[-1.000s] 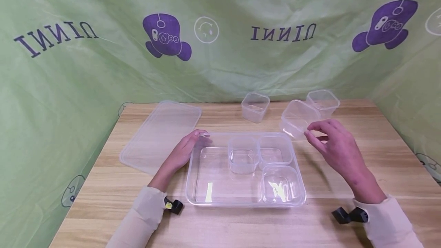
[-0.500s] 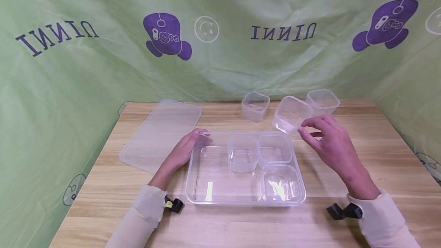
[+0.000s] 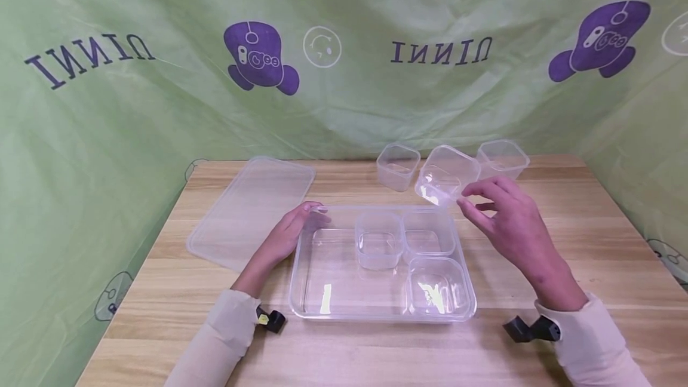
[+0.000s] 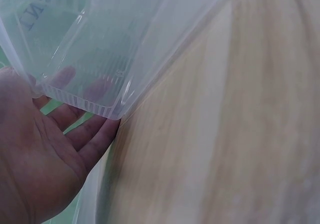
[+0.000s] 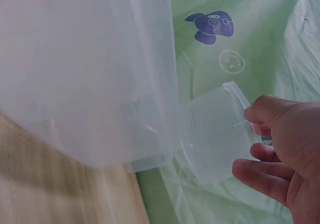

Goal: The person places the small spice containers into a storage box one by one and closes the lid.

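Right fingers (image 3: 484,186) pinch one tub (image 3: 445,173) (left fingers (image 4: 102,138) loosely extended against the box (image 3: 355,318)), three tubs (image 3: 378,263) inside, two far tubs (image 3: 398,179) seemingly remaining.

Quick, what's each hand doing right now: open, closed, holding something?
Left hand: closed, holding the large clear box at its far left corner.
Right hand: closed, pinching a small clear container, tilted.

Lettering (image 3: 442,51) in mirror writing — apparently "UINNI" — stands twice on the green backdrop cloth (image 3: 344,115), a smiley (image 3: 322,46) between.
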`<state>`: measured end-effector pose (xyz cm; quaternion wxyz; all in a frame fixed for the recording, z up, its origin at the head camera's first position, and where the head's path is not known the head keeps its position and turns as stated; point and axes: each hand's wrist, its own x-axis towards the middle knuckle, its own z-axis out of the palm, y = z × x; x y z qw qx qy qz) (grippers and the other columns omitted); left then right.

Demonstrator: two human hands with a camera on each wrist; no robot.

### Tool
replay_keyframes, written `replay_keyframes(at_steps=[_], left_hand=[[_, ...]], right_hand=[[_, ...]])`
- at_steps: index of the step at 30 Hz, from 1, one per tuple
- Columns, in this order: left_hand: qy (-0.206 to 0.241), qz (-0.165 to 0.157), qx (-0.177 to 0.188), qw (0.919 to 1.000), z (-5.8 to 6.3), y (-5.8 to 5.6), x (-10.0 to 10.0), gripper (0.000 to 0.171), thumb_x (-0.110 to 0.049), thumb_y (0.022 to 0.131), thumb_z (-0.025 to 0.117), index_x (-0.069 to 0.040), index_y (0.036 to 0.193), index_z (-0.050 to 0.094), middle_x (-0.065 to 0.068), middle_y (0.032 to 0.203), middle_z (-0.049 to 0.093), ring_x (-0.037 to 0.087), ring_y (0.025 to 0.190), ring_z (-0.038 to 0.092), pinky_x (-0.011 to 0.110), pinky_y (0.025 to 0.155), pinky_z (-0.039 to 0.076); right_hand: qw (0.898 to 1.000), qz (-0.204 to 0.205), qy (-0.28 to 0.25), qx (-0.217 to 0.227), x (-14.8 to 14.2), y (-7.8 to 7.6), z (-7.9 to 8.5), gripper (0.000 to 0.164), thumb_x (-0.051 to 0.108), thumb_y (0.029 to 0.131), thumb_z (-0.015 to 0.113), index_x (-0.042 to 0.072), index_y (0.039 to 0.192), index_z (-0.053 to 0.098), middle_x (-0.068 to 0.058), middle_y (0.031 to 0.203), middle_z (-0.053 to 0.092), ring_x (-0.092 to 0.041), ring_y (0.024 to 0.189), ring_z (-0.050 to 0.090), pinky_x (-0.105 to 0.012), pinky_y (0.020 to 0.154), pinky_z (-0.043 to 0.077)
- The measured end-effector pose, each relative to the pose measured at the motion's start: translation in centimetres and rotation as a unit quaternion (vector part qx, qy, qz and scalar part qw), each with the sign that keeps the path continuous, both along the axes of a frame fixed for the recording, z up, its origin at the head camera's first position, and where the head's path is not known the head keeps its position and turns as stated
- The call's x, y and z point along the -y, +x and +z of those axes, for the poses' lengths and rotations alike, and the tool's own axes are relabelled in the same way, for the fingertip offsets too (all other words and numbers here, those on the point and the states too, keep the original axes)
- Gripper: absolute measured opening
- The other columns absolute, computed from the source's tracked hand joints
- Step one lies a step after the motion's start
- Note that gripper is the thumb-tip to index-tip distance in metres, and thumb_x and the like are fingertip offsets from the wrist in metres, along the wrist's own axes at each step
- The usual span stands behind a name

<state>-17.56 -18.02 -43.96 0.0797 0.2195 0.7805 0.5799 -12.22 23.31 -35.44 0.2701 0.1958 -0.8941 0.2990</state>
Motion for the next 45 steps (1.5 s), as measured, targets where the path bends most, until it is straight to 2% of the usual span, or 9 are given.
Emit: replay_keyframes(at_steps=[10, 17, 25, 32, 38, 45], left_hand=[[-0.009, 0.005, -0.002, 1.0000, -0.2, 0.1, 0.2, 0.050, -0.026, 0.116, 0.021, 0.005, 0.136, 0.055, 0.022, 0.119, 0.070, 0.038, 0.118, 0.065, 0.055, 0.111, 0.039], [-0.009, 0.007, -0.001, 0.9999, 0.0, 0.2, 0.3, 0.051, -0.026, 0.116, 0.021, 0.006, 0.137, 0.054, 0.022, 0.119, 0.071, 0.038, 0.117, 0.065, 0.055, 0.111, 0.039], [-0.009, 0.005, 0.001, 0.9999, 0.1, 0.1, 0.1, 0.051, -0.027, 0.116, 0.020, 0.005, 0.137, 0.055, 0.022, 0.119, 0.070, 0.038, 0.118, 0.065, 0.054, 0.111, 0.039], [-0.010, 0.004, 0.004, 0.9999, -0.1, 0.1, 0.0, 0.052, -0.028, 0.116, 0.020, 0.006, 0.137, 0.054, 0.021, 0.120, 0.070, 0.037, 0.118, 0.065, 0.054, 0.111, 0.039], [-0.011, 0.002, 0.000, 0.9999, -0.2, 0.0, 0.0, 0.052, -0.027, 0.116, 0.020, 0.006, 0.137, 0.053, 0.021, 0.120, 0.070, 0.037, 0.118, 0.065, 0.054, 0.111, 0.039], [-0.004, -0.001, -0.002, 1.0000, 0.0, 0.1, 0.1, 0.053, -0.028, 0.116, 0.020, 0.008, 0.137, 0.053, 0.023, 0.119, 0.070, 0.038, 0.118, 0.065, 0.054, 0.111, 0.039]], right_hand=[[1.000, 0.026, -0.008, -0.003, 1.6, 0.0, 0.5, 0.023, -0.004, 0.083, 0.084, 0.007, 0.100, 0.074, 0.001, 0.098, 0.064, -0.020, 0.080, 0.073, -0.023, 0.072, 0.057], [0.997, 0.069, -0.014, -0.017, 2.9, 0.0, 0.7, 0.024, -0.006, 0.081, 0.084, 0.006, 0.099, 0.073, 0.000, 0.099, 0.067, -0.018, 0.089, 0.069, -0.019, 0.074, 0.057], [0.994, 0.109, -0.008, -0.015, 4.3, -0.1, 0.4, 0.024, -0.002, 0.082, 0.085, 0.008, 0.098, 0.072, -0.003, 0.098, 0.065, -0.018, 0.093, 0.066, -0.023, 0.073, 0.059], [0.991, 0.135, -0.012, -0.012, 5.1, -0.1, 0.5, 0.021, 0.000, 0.083, 0.084, 0.010, 0.098, 0.071, 0.000, 0.098, 0.064, -0.014, 0.091, 0.067, -0.021, 0.073, 0.058], [0.986, 0.166, -0.009, -0.023, 5.8, -0.3, 0.7, 0.022, 0.000, 0.082, 0.084, 0.010, 0.097, 0.071, 0.002, 0.097, 0.064, -0.017, 0.085, 0.069, -0.017, 0.074, 0.056], [0.982, 0.186, 0.007, -0.034, 6.8, -0.4, 0.8, 0.022, 0.004, 0.082, 0.084, 0.012, 0.097, 0.071, 0.001, 0.096, 0.065, -0.015, 0.080, 0.070, -0.023, 0.072, 0.059]])
